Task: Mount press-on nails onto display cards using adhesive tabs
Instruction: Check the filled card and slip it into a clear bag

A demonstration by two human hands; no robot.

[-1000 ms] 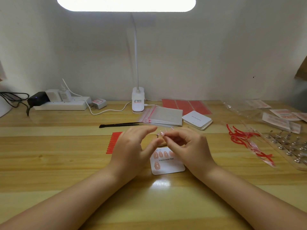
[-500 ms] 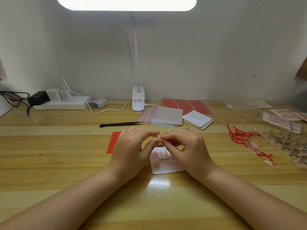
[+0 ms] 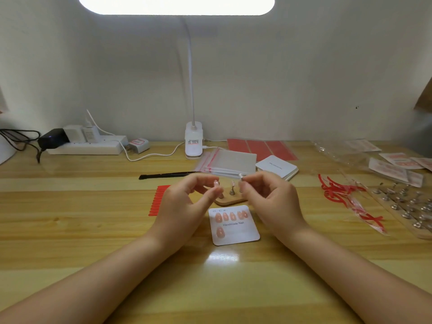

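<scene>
A white display card marked "Handmade Nail" lies on the desk with several pink press-on nails stuck to it. My left hand pinches a small pink nail between thumb and forefinger above the card. My right hand pinches a small metal nail stand at its fingertips. Between my hands a wooden holder carries a few more metal stands. A strip of red adhesive tabs lies left of my left hand.
Black tweezers, clear zip bags, a stack of blank cards and red sheets lie behind the hands. Red peeled strips, loose metal stands and packed cards sit right. A lamp base and power strip stand at the back.
My hands were together over the card, fingertips meeting. They have drawn apart, the left keeping the nail and the right taking the metal stand. The card is now uncovered.
</scene>
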